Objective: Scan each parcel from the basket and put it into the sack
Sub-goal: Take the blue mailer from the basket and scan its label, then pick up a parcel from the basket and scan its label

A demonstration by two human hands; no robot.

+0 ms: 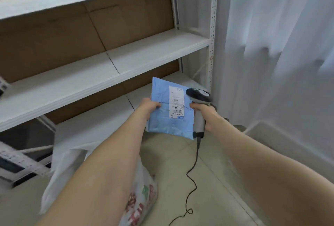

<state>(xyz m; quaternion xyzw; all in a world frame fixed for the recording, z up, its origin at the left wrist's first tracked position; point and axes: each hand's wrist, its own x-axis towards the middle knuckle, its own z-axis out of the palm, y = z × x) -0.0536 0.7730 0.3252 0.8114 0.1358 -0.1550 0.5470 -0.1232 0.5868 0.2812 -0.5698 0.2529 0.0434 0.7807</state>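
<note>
While the left hand (151, 107) pinches the left edge of the blue parcel (160, 123), thumb on top, the right hand (206, 115) is wrapped round the grip of the scanner (198, 95), whose dark head sits just beside the right edge of the white label (176, 102). The parcel is held in the air in front of the shelf (144, 50), label facing up, so the step in hand looks like the scan itself. To do it well, the scanner head probably needs drawing back a little and tipping so its window faces the barcodes squarely rather than skimming past them, and the left hand should hold the soft mailer flat so the label does not crease. The cable (191, 171) trails down to the floor (226, 180) and should be left slack. Below the left forearm, the white sack (141, 198) with red and green print lies on the floor, near enough for a short drop. I cannot see the basket.
</note>
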